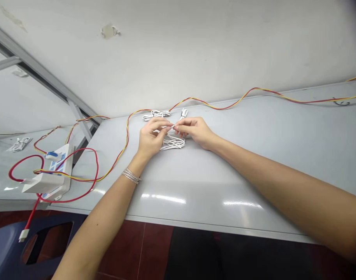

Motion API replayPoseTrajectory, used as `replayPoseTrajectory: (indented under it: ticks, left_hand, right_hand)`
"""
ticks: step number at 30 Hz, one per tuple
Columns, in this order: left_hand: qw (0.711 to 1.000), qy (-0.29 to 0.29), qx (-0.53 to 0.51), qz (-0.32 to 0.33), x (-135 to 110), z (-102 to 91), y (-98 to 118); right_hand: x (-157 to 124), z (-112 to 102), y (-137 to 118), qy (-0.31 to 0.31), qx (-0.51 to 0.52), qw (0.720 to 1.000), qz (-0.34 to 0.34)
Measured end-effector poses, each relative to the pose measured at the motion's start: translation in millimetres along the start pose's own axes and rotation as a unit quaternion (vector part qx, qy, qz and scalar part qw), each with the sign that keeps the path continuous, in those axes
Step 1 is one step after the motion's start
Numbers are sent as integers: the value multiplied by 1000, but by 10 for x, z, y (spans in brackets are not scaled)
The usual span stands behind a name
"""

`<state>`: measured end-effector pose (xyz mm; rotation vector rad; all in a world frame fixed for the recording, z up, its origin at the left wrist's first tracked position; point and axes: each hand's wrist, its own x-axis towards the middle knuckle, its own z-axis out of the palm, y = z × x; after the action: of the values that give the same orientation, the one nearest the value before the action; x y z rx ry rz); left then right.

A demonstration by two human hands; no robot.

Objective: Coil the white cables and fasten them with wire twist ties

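Observation:
My left hand (152, 136) and my right hand (195, 131) meet over the table, fingertips pinched close together. Between them is a small thin piece, too small to name. Just below the fingers lies a loosely coiled white cable (174, 143), partly covered by my left hand. Behind my left hand rests a bundled white cable (156, 114) with a dark tie round its middle. Another tied white cable (183, 113) sticks out behind my right hand, its lower part hidden.
A red and yellow twisted wire (127, 136) runs along the wall and across the grey table (195, 186). At left, a power strip (67, 165) holds a white charger (43, 182) with a red cable (97, 167). One more white cable bundle (19, 144) lies beyond the metal frame (49, 72).

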<state>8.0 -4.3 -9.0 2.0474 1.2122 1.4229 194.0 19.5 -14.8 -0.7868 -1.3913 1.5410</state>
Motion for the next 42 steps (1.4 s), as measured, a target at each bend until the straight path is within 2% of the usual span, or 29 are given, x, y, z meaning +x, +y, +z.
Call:
replayPoseTrajectory:
  ticks: [3, 9, 14, 18, 23, 26, 34, 37, 39, 42]
  left_hand:
    - [1000, 3, 7, -21, -7, 5, 20]
    - [999, -4, 35, -5, -18, 8, 51]
    - [1000, -11, 22, -18, -27, 23, 50]
    - [997, -1, -32, -64, -30, 48, 57]
    - [992, -16, -61, -113, -34, 66, 85]
    - [995, -14, -25, -93, -41, 57, 92]
    - [993, -5, 112, 26, -45, 18, 100]
    - [992, -10, 124, 37, -40, 20, 103]
    - [993, -17, 117, 15, -42, 27, 96]
    - [995, -22, 77, -56, -50, 47, 82]
  right_hand:
    - [-1, 0, 3, 4, 4, 1000, -3]
    - [-1, -4, 14, 15, 6, 1000, -3]
    - [4, -2, 28, 31, -17, 999, -9]
    - [-5, 7, 12, 45, -42, 998, -7]
    - [-17, 25, 5, 50, -49, 998, -4]
    - [-16, 40, 14, 47, -48, 998, -9]
    - [-16, 49, 20, 39, -55, 998, -11]
    - [-15, 51, 24, 37, -63, 997, -22]
    - [-14, 57, 32, 36, -72, 996, -31]
    - [-9, 65, 60, 40, -93, 994, -46]
